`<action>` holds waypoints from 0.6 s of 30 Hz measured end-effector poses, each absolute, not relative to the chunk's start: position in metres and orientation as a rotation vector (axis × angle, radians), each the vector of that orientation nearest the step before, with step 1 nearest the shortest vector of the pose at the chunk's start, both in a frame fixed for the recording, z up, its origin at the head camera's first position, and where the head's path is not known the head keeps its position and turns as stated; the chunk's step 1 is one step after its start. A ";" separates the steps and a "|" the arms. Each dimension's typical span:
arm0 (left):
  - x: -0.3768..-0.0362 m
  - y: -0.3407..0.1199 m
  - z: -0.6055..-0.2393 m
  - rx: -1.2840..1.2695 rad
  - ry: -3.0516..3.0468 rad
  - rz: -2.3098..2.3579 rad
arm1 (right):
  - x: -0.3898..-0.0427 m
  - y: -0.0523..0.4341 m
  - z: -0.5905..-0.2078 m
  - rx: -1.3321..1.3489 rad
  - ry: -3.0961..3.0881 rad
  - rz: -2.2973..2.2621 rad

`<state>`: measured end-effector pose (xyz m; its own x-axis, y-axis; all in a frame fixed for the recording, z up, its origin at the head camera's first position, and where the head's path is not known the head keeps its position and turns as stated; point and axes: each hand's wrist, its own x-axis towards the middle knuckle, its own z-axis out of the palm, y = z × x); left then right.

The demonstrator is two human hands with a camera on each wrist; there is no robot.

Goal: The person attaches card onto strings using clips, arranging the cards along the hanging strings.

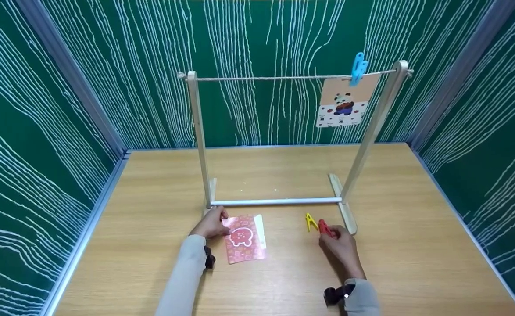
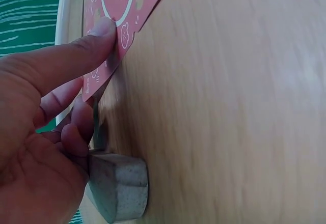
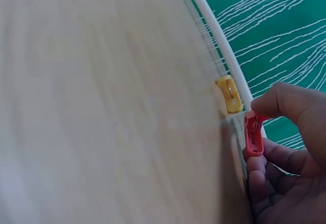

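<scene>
A pink card (image 1: 241, 239) with a bear face lies at the front of the rack. My left hand (image 1: 210, 223) pinches its left edge; in the left wrist view the thumb (image 2: 104, 28) is on the printed side, fingers behind. My right hand (image 1: 340, 248) holds a red clothespin (image 1: 324, 228) between thumb and fingers, close over the table. Just left of it a yellow clothespin (image 1: 311, 222) stands on the table, also visible in the right wrist view. On the rack's string (image 1: 257, 78), a blue clothespin (image 1: 359, 69) holds a panda card (image 1: 343, 103) near the right post.
The wooden rack has a left post (image 1: 199, 136), a right post (image 1: 373, 127) and a white lower bar (image 1: 275, 202). Its right foot (image 1: 347, 217) lies near my right hand. Green walls (image 1: 257, 114) with white lines enclose the wooden table (image 1: 121, 245).
</scene>
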<state>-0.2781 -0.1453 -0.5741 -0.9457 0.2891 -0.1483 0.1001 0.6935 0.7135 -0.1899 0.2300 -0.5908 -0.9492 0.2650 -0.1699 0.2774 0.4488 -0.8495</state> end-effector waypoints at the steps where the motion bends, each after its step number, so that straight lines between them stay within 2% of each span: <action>1: -0.278 -0.145 -0.574 0.313 2.655 1.095 | -0.190 0.230 -0.590 0.505 2.644 -1.571; 9: -0.280 -0.146 -0.574 0.380 2.669 1.100 | -0.192 0.235 -0.585 0.521 2.542 -1.685; 18: -0.278 -0.148 -0.573 0.159 2.521 1.360 | -0.188 0.243 -0.581 0.617 2.266 -1.984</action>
<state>-0.2777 -0.1482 -0.5726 -0.9569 0.2233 -0.1856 -0.0325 0.5528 0.8327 -0.1882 0.2429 -0.5812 -0.9172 0.2526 -0.3082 0.3389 0.0877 -0.9367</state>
